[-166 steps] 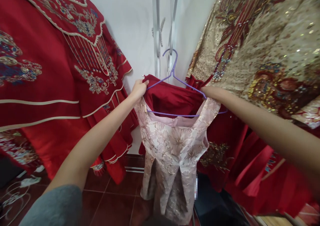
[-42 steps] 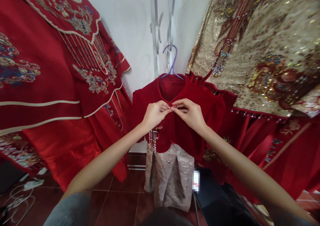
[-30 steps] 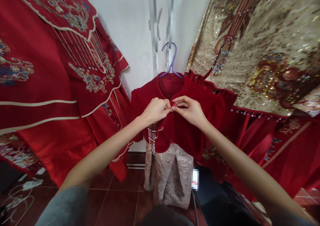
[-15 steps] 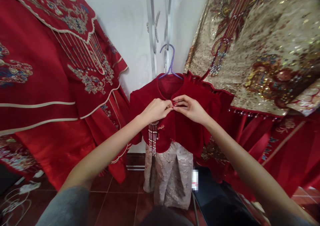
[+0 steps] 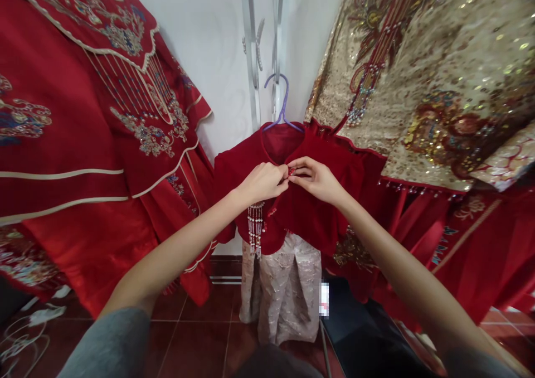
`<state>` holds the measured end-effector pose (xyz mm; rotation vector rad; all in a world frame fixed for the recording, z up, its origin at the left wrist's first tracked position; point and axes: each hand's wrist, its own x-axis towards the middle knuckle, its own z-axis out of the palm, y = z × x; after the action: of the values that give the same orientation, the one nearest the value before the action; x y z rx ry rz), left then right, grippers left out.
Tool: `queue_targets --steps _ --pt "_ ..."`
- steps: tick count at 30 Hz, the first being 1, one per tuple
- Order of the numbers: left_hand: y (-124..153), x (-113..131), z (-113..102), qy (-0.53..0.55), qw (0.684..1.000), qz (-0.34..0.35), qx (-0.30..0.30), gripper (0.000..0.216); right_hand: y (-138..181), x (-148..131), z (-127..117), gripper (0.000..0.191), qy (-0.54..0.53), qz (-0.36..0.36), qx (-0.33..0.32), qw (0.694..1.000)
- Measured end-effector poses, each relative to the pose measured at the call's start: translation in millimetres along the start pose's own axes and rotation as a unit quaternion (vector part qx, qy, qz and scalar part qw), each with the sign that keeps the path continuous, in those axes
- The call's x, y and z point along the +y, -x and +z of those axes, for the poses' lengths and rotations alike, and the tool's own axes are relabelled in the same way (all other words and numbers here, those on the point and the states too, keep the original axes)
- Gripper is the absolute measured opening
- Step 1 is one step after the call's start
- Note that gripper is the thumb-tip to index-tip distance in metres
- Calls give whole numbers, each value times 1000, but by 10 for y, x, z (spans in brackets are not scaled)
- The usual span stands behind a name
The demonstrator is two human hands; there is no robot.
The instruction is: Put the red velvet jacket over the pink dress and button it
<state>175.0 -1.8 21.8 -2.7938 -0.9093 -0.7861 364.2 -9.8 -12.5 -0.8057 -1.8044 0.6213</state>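
A short dark red velvet jacket [image 5: 238, 163] hangs from a purple hanger [image 5: 286, 96]. At its front opening, my left hand [image 5: 264, 180] and my right hand [image 5: 315, 182] meet fingertip to fingertip. Both pinch a small red beaded fastener [image 5: 291, 171] just below the neckline, one hand on each side of it. The fingers partly cover it, so how it is joined cannot be made out. A beaded tassel [image 5: 255, 228] dangles on the jacket's left side, below my left wrist. Under the jacket hangs a pale shiny patterned skirt [image 5: 289, 294].
Red embroidered garments [image 5: 83, 121] hang close on the left. A gold sequined garment [image 5: 401, 110] fills the upper right. Metal uprights [image 5: 251, 49] stand before the white wall. White cables [image 5: 29, 333] lie on the tiled floor, and a black item [image 5: 368, 328] sits low on the right.
The view has shifted slightly. Both hands stay at the fastener, and the jacket's right front panel has swung a little so the lower front edges sit further apart.
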Motion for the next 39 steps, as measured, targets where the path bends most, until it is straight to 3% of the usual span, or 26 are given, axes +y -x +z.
queue_targets --steps 12,14,16,18,21,23,27,33,36,39 --pt "17 50 76 17 999 -14 40 11 -8 34 -25 28 -14 2 2 1000" --pt "40 30 121 54 996 -39 61 11 44 15 53 33 -12 6 33 999" --pt "71 -8 189 134 983 -85 92 14 145 -21 206 44 0 -5 122 993" --pt "105 -48 268 266 946 -147 115 18 281 -46 408 58 47 -33 221 974" --pt "161 -76 362 456 848 -244 117 22 481 -7 679 85 179 -66 235 953" --pt "202 -63 393 518 801 -276 115 21 580 65 776 82 229 -75 228 943" --pt "273 -7 423 572 763 -277 115 19 716 155 806 61 214 -47 222 950" --pt "296 73 488 661 689 -274 121 19 830 140 913 78 308 -120 198 923" --pt "329 95 513 685 670 -259 120 20 826 191 924 60 295 -124 213 923" --pt "392 88 515 712 653 -235 105 29 832 166 790 44 220 -64 265 937"
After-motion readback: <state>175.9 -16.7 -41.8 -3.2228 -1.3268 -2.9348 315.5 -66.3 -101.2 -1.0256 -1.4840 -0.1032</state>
